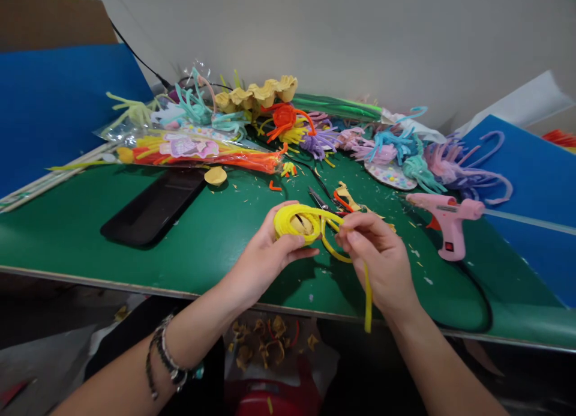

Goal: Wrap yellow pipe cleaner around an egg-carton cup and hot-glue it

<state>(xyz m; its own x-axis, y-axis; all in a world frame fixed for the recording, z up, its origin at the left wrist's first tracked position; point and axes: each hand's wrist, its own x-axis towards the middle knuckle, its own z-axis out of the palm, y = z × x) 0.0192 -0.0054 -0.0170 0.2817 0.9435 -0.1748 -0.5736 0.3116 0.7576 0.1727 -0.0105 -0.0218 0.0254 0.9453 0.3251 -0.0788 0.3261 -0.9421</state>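
The left hand [270, 248] holds the yellow coil [290, 211] above the middle of the bench [234, 242], toward its near edge, its grip closed around the coil's side with the thumb in front. Inside the coil sits a tan piece [300, 224], ringed by the yellow windings. The right hand [382, 260] has a narrow grip, thumb and fingertips pinching the yellow strand [368, 296] that runs from the coil; its loose end hangs below the hand.

Toward the bench's far left corner lies a clear bag [270, 161] full of yellow and orange stems, with a pink and purple label. Along the far edge, a clear sleeve [355, 108] holds green stems. Left of it, the egg carton [256, 95] rests on the pile, its cups in a row; I cannot tell whether they hold anything.

The phone [155, 209] lies left of the hands, with a tan disc [215, 176] just beside its far end. Scissors [318, 198] lie behind the coil. The pink glue gun [450, 221] is toward the right edge, a clear stick in its back.

Below the near edge, tan scraps [274, 338] are gathered on something pale; its shape is unclear.
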